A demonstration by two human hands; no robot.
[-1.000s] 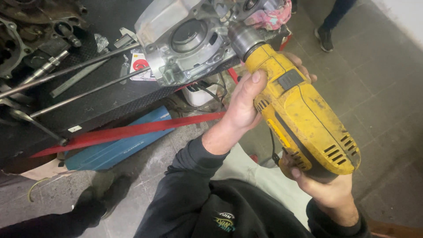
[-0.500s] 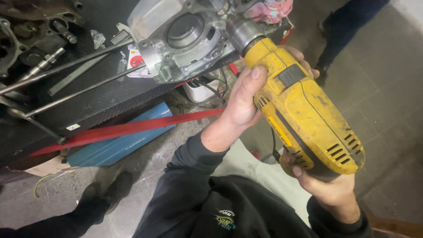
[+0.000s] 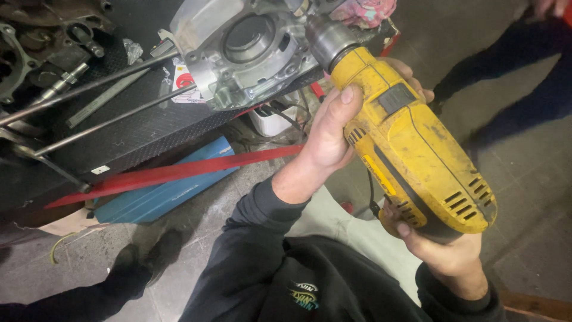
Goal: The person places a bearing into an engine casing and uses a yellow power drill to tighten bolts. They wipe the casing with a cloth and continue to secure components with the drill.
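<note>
My two hands hold a worn yellow power drill [image 3: 417, 155]. My left hand [image 3: 330, 134] wraps around the front of its body, thumb on top, just behind the grey chuck [image 3: 325, 39]. My right hand [image 3: 447, 250] grips the handle from below at the rear. The chuck points up and left at a silver metal engine casing [image 3: 238, 48] on the edge of a black workbench [image 3: 137, 131]. The tip of the drill is hidden against the casing.
Long steel rods [image 3: 95, 83] and dark engine parts [image 3: 36, 36] lie on the bench. A pink rag [image 3: 369, 9] sits by the casing. Below are a red bar [image 3: 179, 173], a blue case [image 3: 173, 191] and a white container [image 3: 271, 122]. Another person's legs [image 3: 524, 71] stand at the upper right.
Both hands keep the same grip on the drill. The drill and casing sit slightly higher in view, and the other person's legs have shifted at the upper right.
</note>
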